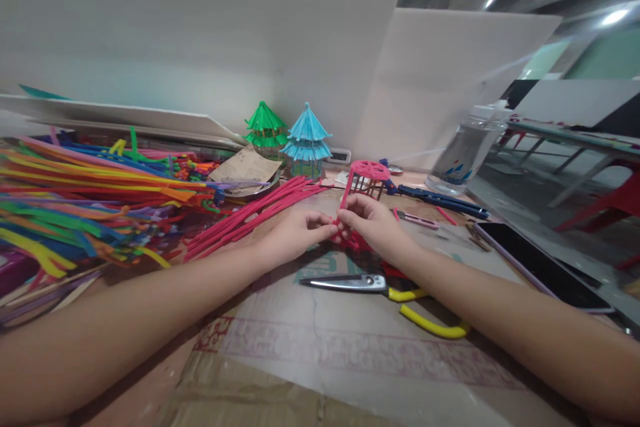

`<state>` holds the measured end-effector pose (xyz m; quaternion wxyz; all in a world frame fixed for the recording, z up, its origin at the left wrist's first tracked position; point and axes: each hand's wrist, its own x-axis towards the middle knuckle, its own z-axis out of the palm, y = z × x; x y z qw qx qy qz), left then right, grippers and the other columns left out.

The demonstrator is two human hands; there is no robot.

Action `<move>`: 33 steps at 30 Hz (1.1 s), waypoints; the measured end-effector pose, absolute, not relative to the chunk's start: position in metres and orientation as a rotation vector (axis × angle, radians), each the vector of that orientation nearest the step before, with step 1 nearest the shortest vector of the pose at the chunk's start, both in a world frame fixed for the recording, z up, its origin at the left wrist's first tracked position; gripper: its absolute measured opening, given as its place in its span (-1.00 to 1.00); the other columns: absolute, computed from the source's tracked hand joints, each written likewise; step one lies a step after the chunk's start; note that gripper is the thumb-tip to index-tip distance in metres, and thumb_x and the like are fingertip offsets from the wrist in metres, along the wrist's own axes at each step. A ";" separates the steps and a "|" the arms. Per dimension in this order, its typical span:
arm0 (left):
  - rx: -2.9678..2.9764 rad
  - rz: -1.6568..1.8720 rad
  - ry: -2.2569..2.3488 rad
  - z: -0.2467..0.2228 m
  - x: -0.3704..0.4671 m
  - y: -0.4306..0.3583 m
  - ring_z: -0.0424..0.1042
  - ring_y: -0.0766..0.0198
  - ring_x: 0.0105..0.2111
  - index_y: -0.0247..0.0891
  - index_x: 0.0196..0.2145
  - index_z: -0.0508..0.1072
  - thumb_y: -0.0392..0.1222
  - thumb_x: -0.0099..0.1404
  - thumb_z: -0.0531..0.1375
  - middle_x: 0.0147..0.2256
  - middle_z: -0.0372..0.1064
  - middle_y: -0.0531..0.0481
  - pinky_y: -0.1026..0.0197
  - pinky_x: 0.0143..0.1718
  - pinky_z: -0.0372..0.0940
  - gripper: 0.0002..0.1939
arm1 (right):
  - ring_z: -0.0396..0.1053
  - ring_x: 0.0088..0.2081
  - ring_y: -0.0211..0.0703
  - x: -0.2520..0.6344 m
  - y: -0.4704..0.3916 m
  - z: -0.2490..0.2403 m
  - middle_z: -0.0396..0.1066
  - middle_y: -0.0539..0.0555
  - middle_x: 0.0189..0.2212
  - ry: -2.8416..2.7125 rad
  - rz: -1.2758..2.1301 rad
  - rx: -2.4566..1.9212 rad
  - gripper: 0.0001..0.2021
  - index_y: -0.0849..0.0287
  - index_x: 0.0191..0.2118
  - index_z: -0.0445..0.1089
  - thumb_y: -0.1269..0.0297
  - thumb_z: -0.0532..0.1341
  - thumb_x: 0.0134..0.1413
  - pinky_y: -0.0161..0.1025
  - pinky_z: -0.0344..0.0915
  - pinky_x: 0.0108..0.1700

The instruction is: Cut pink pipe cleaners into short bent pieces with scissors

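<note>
My left hand [306, 232] and my right hand [370, 221] meet at the middle of the table, their fingertips pinched close together. Between them is a pink pipe cleaner [345, 193], with one end rising above my right thumb and finger. Bits of pink also show at my left fingertips. Just behind my right hand stands a small pink round-topped frame [370, 170] on thin brown posts; its lower part is hidden by the hand. Loose pink pieces [356, 241] lie under my fingers. Nearer to me are scissors [350, 283] with yellow handles, partly covered by my right forearm.
Colourful pipe cleaners [100, 177] are heaped at left, beside a bundle of pink ones [250, 217]. Green [265, 125] and blue [307, 133] model pavilions stand behind. At right are a phone [540, 263], dark-blue pliers [440, 200], a craft knife [417, 219] and a clear bottle [463, 153].
</note>
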<state>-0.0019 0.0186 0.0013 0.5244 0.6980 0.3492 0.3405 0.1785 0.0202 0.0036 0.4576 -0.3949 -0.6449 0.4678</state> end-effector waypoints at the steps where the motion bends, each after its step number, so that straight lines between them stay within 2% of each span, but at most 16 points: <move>1: 1.677 0.809 0.843 0.002 -0.002 0.018 0.54 0.21 -0.25 -0.32 -0.32 0.54 -0.17 0.27 0.21 -0.30 0.58 -0.08 0.20 -0.14 0.37 -0.83 | 0.33 -0.56 -0.31 0.178 0.020 0.004 0.38 -0.12 -0.56 -1.599 1.138 -0.979 -0.72 0.14 -0.37 0.25 0.11 0.32 -0.04 -0.31 0.28 -0.47; 8: 1.714 0.798 0.874 0.002 0.000 0.016 0.54 0.19 -0.27 -0.34 -0.32 0.52 -0.13 0.29 0.19 -0.32 0.58 -0.12 0.17 -0.16 0.37 -0.79 | 0.24 -0.57 -0.35 0.177 0.017 0.006 0.29 -0.12 -0.53 -1.655 1.061 -1.026 -0.76 0.15 -0.36 0.25 0.12 0.27 0.00 -0.34 0.18 -0.52; 11: 1.706 0.835 0.882 -0.004 -0.003 0.021 0.54 0.16 -0.26 -0.31 -0.29 0.53 -0.03 0.27 0.20 -0.28 0.58 -0.13 0.17 -0.18 0.37 -0.73 | 0.23 -0.55 -0.33 0.179 0.019 0.005 0.28 -0.12 -0.51 -1.681 1.012 -0.977 -0.77 0.13 -0.20 0.25 0.18 0.24 0.06 -0.34 0.17 -0.51; 14: 1.692 0.906 0.960 -0.010 -0.007 0.026 0.54 0.12 -0.28 -0.28 -0.29 0.54 0.05 0.23 0.22 -0.31 0.58 -0.10 0.18 -0.24 0.37 -0.69 | 0.31 -0.42 -0.26 0.180 0.017 0.006 0.30 -0.07 -0.41 -1.801 0.819 -0.903 -0.64 0.09 0.02 0.21 0.26 0.23 0.10 -0.29 0.27 -0.38; 17: 1.702 0.944 1.037 -0.014 -0.009 0.030 0.53 0.11 -0.28 -0.25 -0.29 0.56 0.04 0.19 0.24 -0.35 0.57 -0.07 0.19 -0.26 0.36 -0.70 | 0.34 -0.32 -0.21 0.181 0.011 0.007 0.33 0.04 -0.22 -2.057 0.541 -0.901 -0.56 0.06 0.09 0.23 0.29 0.27 0.09 -0.20 0.32 -0.23; 21: 1.673 0.941 1.051 -0.016 -0.010 0.032 0.53 0.13 -0.30 -0.24 -0.27 0.57 -0.01 0.18 0.24 -0.35 0.57 -0.06 0.20 -0.27 0.36 -0.73 | 0.35 -0.13 -0.06 0.180 0.005 0.007 0.29 0.15 -0.04 -2.331 0.240 -0.911 -0.48 0.03 0.14 0.21 0.28 0.31 0.06 -0.09 0.34 -0.10; 26: 1.636 0.919 1.029 -0.017 -0.009 0.030 0.52 0.15 -0.33 -0.26 -0.27 0.57 0.02 0.18 0.23 -0.36 0.56 -0.05 0.20 -0.27 0.36 -0.69 | 0.38 -0.16 -0.05 0.180 0.005 0.003 0.34 0.14 -0.08 -2.388 0.103 -0.990 -0.55 0.07 0.11 0.22 0.32 0.27 0.11 -0.09 0.35 -0.13; 33: 1.651 0.887 0.972 -0.009 -0.006 0.026 0.52 0.12 -0.27 -0.28 -0.24 0.59 0.06 0.17 0.24 -0.34 0.57 -0.07 0.19 -0.23 0.35 -0.64 | 0.41 -0.13 -0.08 0.180 0.007 0.002 0.43 0.12 -0.09 -2.344 0.162 -0.999 -0.64 0.07 0.07 0.26 0.28 0.23 0.16 -0.16 0.31 -0.14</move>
